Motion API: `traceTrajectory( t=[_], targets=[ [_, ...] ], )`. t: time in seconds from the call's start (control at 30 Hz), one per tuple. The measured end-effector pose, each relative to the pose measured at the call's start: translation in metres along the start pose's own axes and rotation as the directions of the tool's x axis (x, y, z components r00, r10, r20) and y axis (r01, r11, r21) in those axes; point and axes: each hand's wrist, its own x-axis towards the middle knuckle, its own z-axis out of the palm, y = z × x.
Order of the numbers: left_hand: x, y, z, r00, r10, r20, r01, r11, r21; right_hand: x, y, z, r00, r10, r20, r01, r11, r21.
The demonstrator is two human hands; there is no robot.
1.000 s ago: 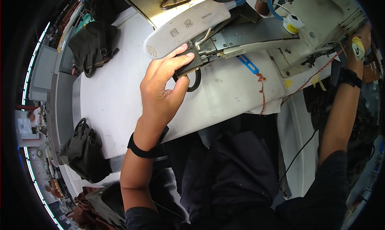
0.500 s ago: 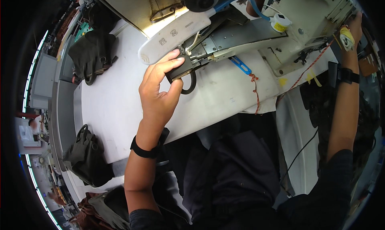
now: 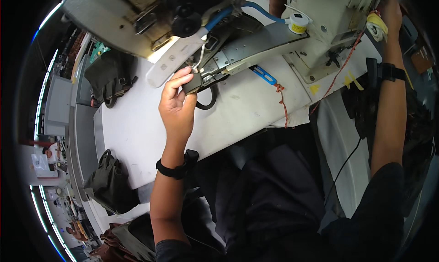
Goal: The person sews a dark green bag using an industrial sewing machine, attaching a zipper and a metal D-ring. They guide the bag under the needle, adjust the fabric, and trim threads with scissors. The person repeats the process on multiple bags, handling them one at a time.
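Note:
My left hand (image 3: 177,111) pinches the edge of a dark leather bag piece (image 3: 194,84) between thumb and fingers. The piece lies at the end of the sewing machine's narrow metal arm (image 3: 256,49), close to the needle area. A black loop handle (image 3: 209,101) hangs from it over the white table. Just above my fingertips is a long white plastic cover (image 3: 170,63) on the machine. Far right, my right hand (image 3: 392,17) reaches up beside the end of the sewing machine (image 3: 329,20); its fingers are largely hidden. A yellow-white cloth bundle (image 3: 377,26) is next to it.
Dark bags stand on the far left (image 3: 109,77) and near left (image 3: 112,184) of the white table (image 3: 238,120). A blue slotted tool (image 3: 264,74) with an orange cord lies under the machine arm. A small white bottle (image 3: 298,23) and brown thread spool (image 3: 277,5) sit above it.
The view has shifted, so the machine appears further left. My left hand still grips the leather piece at the needle area, now with its fingers closer together. My right hand stays by the machine's end.

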Motion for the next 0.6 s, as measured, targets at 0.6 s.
traceTrajectory(
  t=[0.6],
  targets=[
    [0.007,0.021,0.001,0.928,0.369,0.06,-0.351,0.804,0.481,-0.251,-0.27,0.069,0.72,0.036,0.693,-0.533,0.667,0.52]
  ],
)
